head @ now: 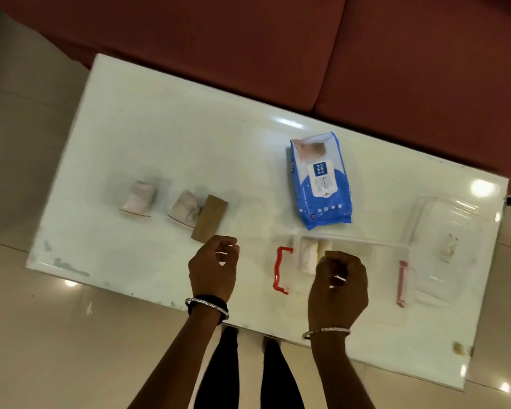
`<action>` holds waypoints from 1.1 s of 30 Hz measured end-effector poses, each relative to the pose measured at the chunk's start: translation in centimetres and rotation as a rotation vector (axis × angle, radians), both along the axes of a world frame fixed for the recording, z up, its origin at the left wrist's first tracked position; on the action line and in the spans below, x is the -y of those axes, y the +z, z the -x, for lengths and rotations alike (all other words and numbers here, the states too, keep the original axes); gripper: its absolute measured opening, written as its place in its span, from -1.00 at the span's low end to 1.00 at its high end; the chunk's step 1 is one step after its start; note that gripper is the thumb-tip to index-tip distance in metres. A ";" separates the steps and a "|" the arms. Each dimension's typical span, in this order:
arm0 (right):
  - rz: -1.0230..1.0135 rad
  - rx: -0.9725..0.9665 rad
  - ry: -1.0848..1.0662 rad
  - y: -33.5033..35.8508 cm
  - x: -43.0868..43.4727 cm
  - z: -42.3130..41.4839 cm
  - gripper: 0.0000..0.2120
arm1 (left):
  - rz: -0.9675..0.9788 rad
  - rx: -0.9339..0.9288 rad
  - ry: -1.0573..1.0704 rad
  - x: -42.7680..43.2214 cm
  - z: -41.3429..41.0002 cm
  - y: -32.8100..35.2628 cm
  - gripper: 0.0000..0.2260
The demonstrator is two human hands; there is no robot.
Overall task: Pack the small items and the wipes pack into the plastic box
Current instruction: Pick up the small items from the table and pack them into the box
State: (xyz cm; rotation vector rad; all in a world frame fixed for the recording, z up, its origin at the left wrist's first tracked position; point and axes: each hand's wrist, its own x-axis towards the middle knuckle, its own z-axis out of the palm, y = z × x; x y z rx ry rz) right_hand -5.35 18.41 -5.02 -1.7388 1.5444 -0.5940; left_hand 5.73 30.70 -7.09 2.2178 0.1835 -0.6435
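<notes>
hands observed above the near edge of the white glossy counter (pixel 160 137), both loosely curled and holding nothing visible. left hand (pixel 214 265) hovers just short of a brown cardboard piece (pixel 210 218), fingers bent inward, not touching it. right hand (pixel 338 286) hangs over the clear plastic box (pixel 351 246), its knuckles covering part of the box interior. box sits at the near side of the counter, lid off, with a red handle (pixel 281 270) at its left end and a second, fainter reddish handle (pixel 401 283) at its right end. two small pale items (pixel 309 255) lie inside the box at its left end, side by side. wipes pack (pixel 322 181), blue and white, lies flat on the counter just beyond the box, outside it. clear lid (pixel 446 246) rests to the right of the box. two small zip bags with pale contents remain on the counter at left: one (pixel 137 197) farthest left, another (pixel 186 209) touching the cardboard piece. bangles on both wrists. a reddish-brown sofa (pixel 248 54) stands beyond the counter. frame is somewhat blurred; contents of the bags cannot be told.
</notes>
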 end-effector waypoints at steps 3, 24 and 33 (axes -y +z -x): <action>0.007 0.109 0.213 0.1 -3.5 -4.6 -0.82 | -0.060 0.075 0.051 -2.4 -3.9 -0.4 -0.88; -0.618 -0.248 0.212 -9.2 -10.0 -16.7 -0.50 | -0.280 -0.027 -0.340 -7.2 -13.9 -8.4 -0.60; -0.492 0.107 0.111 -1.8 -8.1 -10.0 -0.63 | -0.105 -0.088 -0.150 -8.4 -9.4 -4.6 -0.63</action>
